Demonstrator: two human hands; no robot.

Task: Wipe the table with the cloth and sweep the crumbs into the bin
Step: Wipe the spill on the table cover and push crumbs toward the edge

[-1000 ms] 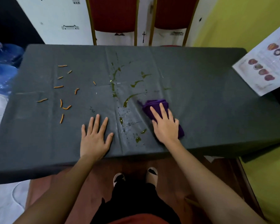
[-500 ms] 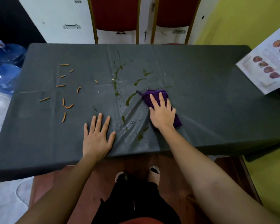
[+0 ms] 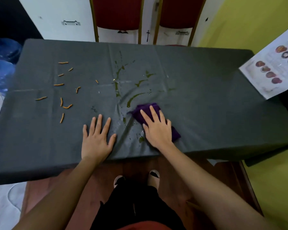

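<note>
A purple cloth lies folded on the dark grey tablecloth, near the front edge at the middle. My right hand presses flat on top of it, fingers spread toward the far left. Greenish liquid streaks run across the table just beyond the cloth, and a drop sits by my right wrist. My left hand rests flat and empty on the tablecloth to the left. Several orange crumb sticks are scattered over the left part. No bin is in view.
Two red chairs stand behind the far edge. Blue water bottles sit on the floor at the left. A printed sheet with round pictures overhangs the right end. The tablecloth is rucked into folds between my hands.
My right hand pushed the cloth away across the streaks, then drew it back toward me and slightly left. The tablecloth has bunched between my hands. My left hand has stayed flat in place.
</note>
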